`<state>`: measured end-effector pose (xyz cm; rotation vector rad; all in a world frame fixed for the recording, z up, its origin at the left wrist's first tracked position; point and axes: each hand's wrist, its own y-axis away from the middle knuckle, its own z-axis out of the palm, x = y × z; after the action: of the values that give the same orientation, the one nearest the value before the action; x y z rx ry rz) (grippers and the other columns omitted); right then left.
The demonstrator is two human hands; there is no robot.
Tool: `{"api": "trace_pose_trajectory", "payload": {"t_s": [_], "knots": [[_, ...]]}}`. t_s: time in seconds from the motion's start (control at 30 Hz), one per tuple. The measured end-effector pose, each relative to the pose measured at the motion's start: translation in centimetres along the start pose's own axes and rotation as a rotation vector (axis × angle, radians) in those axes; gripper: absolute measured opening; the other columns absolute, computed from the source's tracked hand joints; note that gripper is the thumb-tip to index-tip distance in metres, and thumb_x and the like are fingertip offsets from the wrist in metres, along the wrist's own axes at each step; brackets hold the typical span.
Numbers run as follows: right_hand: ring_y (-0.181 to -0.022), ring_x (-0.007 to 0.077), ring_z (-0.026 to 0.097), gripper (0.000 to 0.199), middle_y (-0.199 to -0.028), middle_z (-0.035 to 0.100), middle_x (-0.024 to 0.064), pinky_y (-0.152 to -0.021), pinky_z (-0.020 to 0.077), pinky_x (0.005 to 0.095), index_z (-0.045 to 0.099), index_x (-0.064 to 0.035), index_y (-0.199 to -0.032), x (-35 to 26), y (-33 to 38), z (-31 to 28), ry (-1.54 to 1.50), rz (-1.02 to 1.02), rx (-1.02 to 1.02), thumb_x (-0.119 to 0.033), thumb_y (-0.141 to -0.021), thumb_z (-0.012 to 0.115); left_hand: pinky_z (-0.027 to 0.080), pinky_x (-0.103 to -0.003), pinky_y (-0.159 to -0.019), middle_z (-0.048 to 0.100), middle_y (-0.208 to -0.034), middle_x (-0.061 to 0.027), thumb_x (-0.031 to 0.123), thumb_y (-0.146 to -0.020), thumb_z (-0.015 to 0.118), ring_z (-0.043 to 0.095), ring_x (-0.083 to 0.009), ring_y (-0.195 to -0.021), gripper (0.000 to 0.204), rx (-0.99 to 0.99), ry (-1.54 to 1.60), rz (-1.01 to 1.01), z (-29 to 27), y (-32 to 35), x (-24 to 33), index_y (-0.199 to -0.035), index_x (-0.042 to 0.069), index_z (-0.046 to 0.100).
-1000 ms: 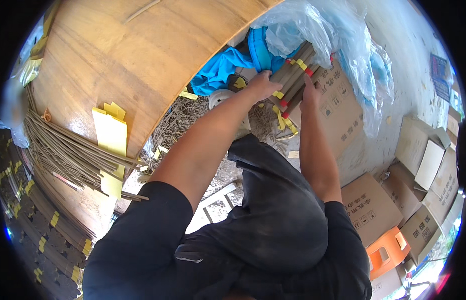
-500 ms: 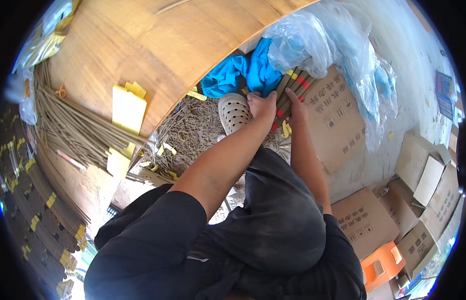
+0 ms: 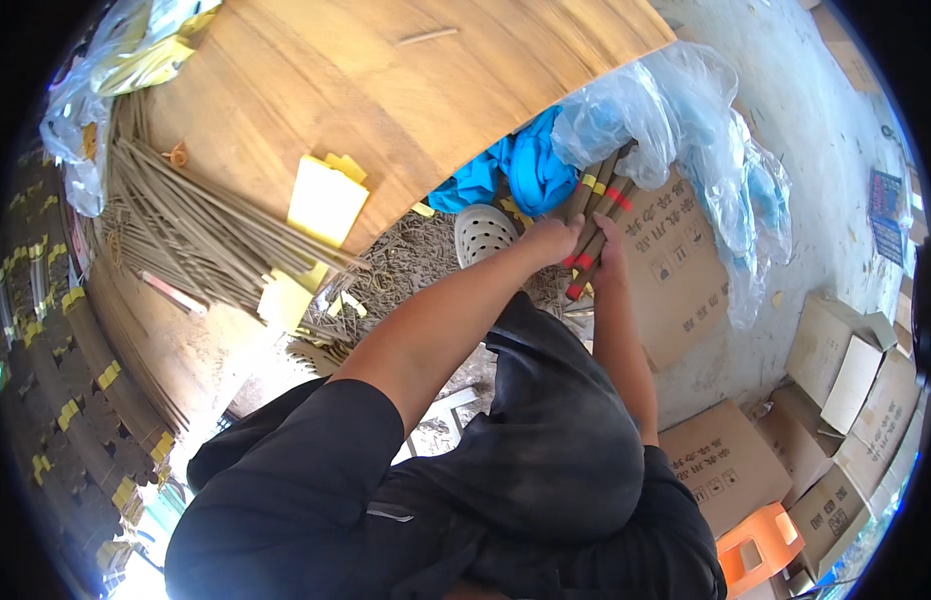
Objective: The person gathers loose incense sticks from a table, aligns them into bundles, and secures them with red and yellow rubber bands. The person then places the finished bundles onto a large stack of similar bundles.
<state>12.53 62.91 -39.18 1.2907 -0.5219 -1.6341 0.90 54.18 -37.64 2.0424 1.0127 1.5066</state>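
place: workshop | signs: wooden worktable [image 3: 435, 90], loose brown sticks [image 3: 210, 215], yellow-banded bundles [image 3: 108, 376], floor scraps [image 3: 410, 255], cardboard cartons [image 3: 730, 465]

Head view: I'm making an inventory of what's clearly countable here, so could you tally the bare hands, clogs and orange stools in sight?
Bare hands: 2 (left hand, right hand)
Clogs: 2, one of them partly hidden
Orange stool: 1
Total: 5
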Motion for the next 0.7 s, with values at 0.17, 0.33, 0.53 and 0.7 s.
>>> {"api": "trace_pose_trajectory", "payload": {"t_s": [0.17,0.33,0.53,0.7], "knots": [[-0.099,0.0315,0.069,0.040,-0.115,0.070,0.0117,-0.084,0.0578,0.0501,0.064,-0.0092,-0.123,-2.0,5.4,2.7,-0.179,0.094,-0.152,-0.039,-0.097,0.057,0.053,-0.054,-0.084,0.061,-0.119,-0.0346,0.025,-0.098,0.046,0.066,-0.0476,-0.094,0.042,0.185,-0.267,0.543,-0.5,2.8,2.8,-0.125,-0.005,0.059],[-0.097,0.0237,0.068,0.033,-0.115,0.067,0.0087,-0.088,0.0555,0.0441,0.059,-0.0086,-0.115,-2.1,12.3,3.4,-0.517,0.034,-0.286,-0.034,-0.099,0.045,0.052,-0.050,-0.090,0.067,-0.114,-0.0293,0.022,-0.094,0.051,0.067,-0.0419,-0.102,0.041,-0.401,-0.576,0.534,-9.2,12.5,13.9,-0.125,-0.001,0.065],[-0.102,0.0226,0.064,0.041,-0.118,0.062,0.0087,-0.090,0.0530,0.0416,0.054,-0.0067,-0.130,-4.1,34.4,16.6,-0.352,-0.279,-0.215,-0.033,-0.099,0.047,0.051,-0.046,-0.095,0.070,-0.117,-0.0240,0.024,-0.092,0.051,0.066,-0.0402,-0.104,0.049,-0.309,-0.618,0.565,-18.2,33.0,19.7,-0.132,-0.003,0.063],[-0.125,0.0279,0.056,0.060,-0.137,0.056,0.0143,-0.105,0.0470,0.0443,0.044,-0.0017,-0.146,-3.0,44.0,25.8,-0.109,-0.630,-0.575,-0.043,-0.103,0.051,0.039,-0.041,-0.115,0.036,-0.155,-0.0319,0.034,-0.102,0.047,0.050,-0.0414,-0.135,0.078,0.375,-0.317,0.964,-22.2,44.5,12.0,-0.160,-0.004,0.012]]}}
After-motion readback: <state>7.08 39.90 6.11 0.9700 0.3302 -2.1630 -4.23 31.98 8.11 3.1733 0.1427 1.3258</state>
